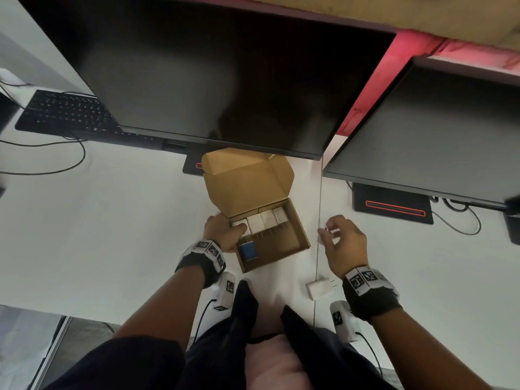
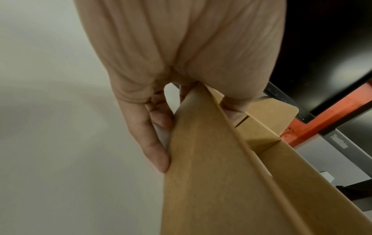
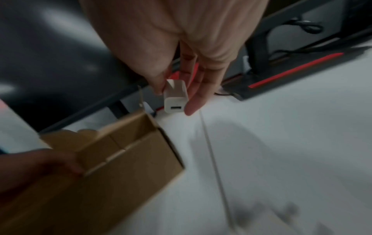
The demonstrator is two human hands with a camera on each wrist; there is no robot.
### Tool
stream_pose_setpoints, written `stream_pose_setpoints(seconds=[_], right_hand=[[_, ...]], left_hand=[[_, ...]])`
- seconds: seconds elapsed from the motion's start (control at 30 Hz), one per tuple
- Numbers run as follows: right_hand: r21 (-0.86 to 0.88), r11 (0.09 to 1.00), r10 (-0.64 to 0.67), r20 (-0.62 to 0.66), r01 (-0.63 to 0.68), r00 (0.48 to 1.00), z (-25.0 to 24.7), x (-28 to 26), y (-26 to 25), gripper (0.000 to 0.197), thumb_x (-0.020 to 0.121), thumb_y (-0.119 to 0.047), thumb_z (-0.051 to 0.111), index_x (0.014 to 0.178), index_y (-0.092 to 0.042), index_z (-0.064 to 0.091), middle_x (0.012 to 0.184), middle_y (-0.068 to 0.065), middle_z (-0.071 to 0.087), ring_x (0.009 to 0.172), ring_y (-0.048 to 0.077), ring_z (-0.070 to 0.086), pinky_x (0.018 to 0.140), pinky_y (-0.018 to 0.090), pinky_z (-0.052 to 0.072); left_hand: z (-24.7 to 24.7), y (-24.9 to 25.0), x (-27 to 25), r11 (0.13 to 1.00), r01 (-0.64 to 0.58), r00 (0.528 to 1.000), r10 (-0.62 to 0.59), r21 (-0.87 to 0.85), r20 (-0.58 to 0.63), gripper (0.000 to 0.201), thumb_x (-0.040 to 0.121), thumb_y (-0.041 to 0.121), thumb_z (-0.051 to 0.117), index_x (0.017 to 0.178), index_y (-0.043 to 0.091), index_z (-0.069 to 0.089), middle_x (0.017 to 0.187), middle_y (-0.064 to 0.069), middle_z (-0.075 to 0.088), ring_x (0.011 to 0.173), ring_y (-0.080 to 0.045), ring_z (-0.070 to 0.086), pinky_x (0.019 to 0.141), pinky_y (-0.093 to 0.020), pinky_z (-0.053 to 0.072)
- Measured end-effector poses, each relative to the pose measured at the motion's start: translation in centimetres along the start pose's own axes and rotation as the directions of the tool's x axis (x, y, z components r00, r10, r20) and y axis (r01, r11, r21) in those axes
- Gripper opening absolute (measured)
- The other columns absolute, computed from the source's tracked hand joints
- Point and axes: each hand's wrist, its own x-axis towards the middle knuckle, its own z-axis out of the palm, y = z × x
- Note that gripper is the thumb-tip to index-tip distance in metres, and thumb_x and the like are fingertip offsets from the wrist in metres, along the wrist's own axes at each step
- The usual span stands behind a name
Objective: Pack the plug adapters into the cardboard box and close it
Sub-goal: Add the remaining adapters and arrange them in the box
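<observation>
Inside, blocky white adapters (image 1: 264, 220), brown cardboard box (image 1: 284, 244).

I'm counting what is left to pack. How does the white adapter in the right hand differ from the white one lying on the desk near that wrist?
The held adapter is pinched in the right hand, above the desk; the loose adapter lies flat on the desk, untouched. The loose one's prongs show; the held one shows its USB port. Both are small, white and outside the cardboard box.
</observation>
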Motion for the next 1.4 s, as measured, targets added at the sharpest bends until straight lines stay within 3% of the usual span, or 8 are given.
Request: stream_pose_setpoints(seconds=[0.17, 0.3, 0.47, 0.63, 0.9, 1.1, 1.27, 1.4], right_hand=[[0.013, 0.978, -0.208, 0.178, 0.209, 0.962, 1.5, 0.8, -5.6, 0.008, 0.089, -0.016, 0.074, 0.096, -0.017, 0.071, 0.095, 0.0, 0.066, 0.081, 0.016, 0.062, 0.075, 0.025, 0.052], [-0.19, 0.964, -0.073, 0.476, 0.184, 0.876, 4.9, 0.5, -8.2, 0.022, 0.09, -0.013, 0.068, 0.11, -0.022, 0.069, 0.114, 0.003, 0.057, 0.1, 0.02, 0.06, 0.082, 0.025, 0.049], [-0.332, 0.923, 0.042, 0.591, 0.196, 0.806, 7.5, 0.6, -9.0, 0.036, 0.089, -0.011, 0.067, 0.123, -0.023, 0.062, 0.12, 0.008, 0.05, 0.095, 0.02, 0.051, 0.078, 0.024, 0.045], [-0.348, 0.929, 0.076, 0.519, 0.13, 0.851, 8.9, 0.5, -8.5, 0.035, 0.087, -0.008, 0.068, 0.116, -0.015, 0.05, 0.106, 0.011, 0.06, 0.09, 0.025, 0.062, 0.077, 0.038, 0.06], [-0.315, 0.94, 0.04, 0.487, 0.133, 0.872, 9.7, 0.2, -8.0, 0.032, 0.088, -0.012, 0.068, 0.113, -0.015, 0.048, 0.098, 0.009, 0.063, 0.085, 0.023, 0.062, 0.072, 0.036, 0.058], [-0.294, 0.947, 0.031, 0.478, 0.127, 0.878, 9.9, 0.3, -7.9, 0.037, 0.086, -0.012, 0.072, 0.112, -0.017, 0.047, 0.096, 0.005, 0.061, 0.083, 0.019, 0.06, 0.073, 0.034, 0.058], [-0.258, 0.96, 0.029, 0.482, 0.111, 0.876, 9.3, 0.4, -8.2, 0.039, 0.084, -0.015, 0.076, 0.109, -0.018, 0.046, 0.097, 0.005, 0.06, 0.084, 0.019, 0.059, 0.074, 0.034, 0.057], [-0.112, 0.985, -0.079, 0.383, 0.132, 0.92, 6.9, 0.6, -8.2, 0.028, 0.084, -0.024, 0.076, 0.096, -0.018, 0.051, 0.088, -0.001, 0.056, 0.075, 0.016, 0.056, 0.066, 0.03, 0.054]], left_hand=[[0.0, -0.1, 0.3, 1.0, -0.011, 1.0, 0.012, -0.014, 0.019, 0.055, 0.058, 0.054, 0.057, 0.1, 0.022, 0.072, 0.102, -0.007, 0.08, 0.109, -0.038, 0.073, 0.094, -0.054, 0.064], [-0.1, 0.0, -0.1, 1.0, -0.019, 1.0, 0.019, -0.025, 0.021, 0.03, 0.066, 0.047, 0.06, 0.088, 0.028, 0.064, 0.103, -0.008, 0.08, 0.106, -0.039, 0.074, 0.095, -0.056, 0.063], [-0.3, 0.5, -0.8, 0.998, -0.058, 0.998, 0.058, 0.003, 0.012, 0.02, 0.067, 0.046, 0.057, 0.077, 0.028, 0.061, 0.097, -0.011, 0.08, 0.102, -0.041, 0.074, 0.093, -0.056, 0.063], [-0.6, 1.3, -1.9, 0.997, -0.073, 0.997, 0.073, 0.033, 0.004, 0.016, 0.075, 0.04, 0.057, 0.08, 0.025, 0.061, 0.097, -0.009, 0.075, 0.113, -0.038, 0.065, 0.1, -0.054, 0.058], [-0.6, 1.9, -2.3, 0.998, -0.063, 0.998, 0.063, 0.025, -0.022, 0.014, 0.088, 0.028, 0.064, 0.079, 0.028, 0.054, 0.085, 0.007, 0.057, 0.114, -0.039, 0.065, 0.097, -0.058, 0.06], [-0.4, 1.7, -2.0, 0.995, -0.082, 0.996, 0.084, 0.055, -0.027, 0.012, 0.09, 0.026, 0.065, 0.096, 0.016, 0.065, 0.083, 0.008, 0.056, 0.118, -0.036, 0.06, 0.1, -0.057, 0.058], [-0.4, 1.4, -1.8, 0.995, -0.077, 0.996, 0.079, 0.059, -0.027, 0.008, 0.087, 0.031, 0.064, 0.084, 0.026, 0.058, 0.086, 0.003, 0.064, 0.118, -0.035, 0.061, 0.102, -0.055, 0.057], [-0.2, 1.2, -1.5, 0.997, -0.058, 0.998, 0.06, 0.046, -0.034, 0.012, 0.085, 0.032, 0.064, 0.093, 0.024, 0.062, 0.095, -0.003, 0.067, 0.121, -0.034, 0.058, 0.102, -0.053, 0.057]])
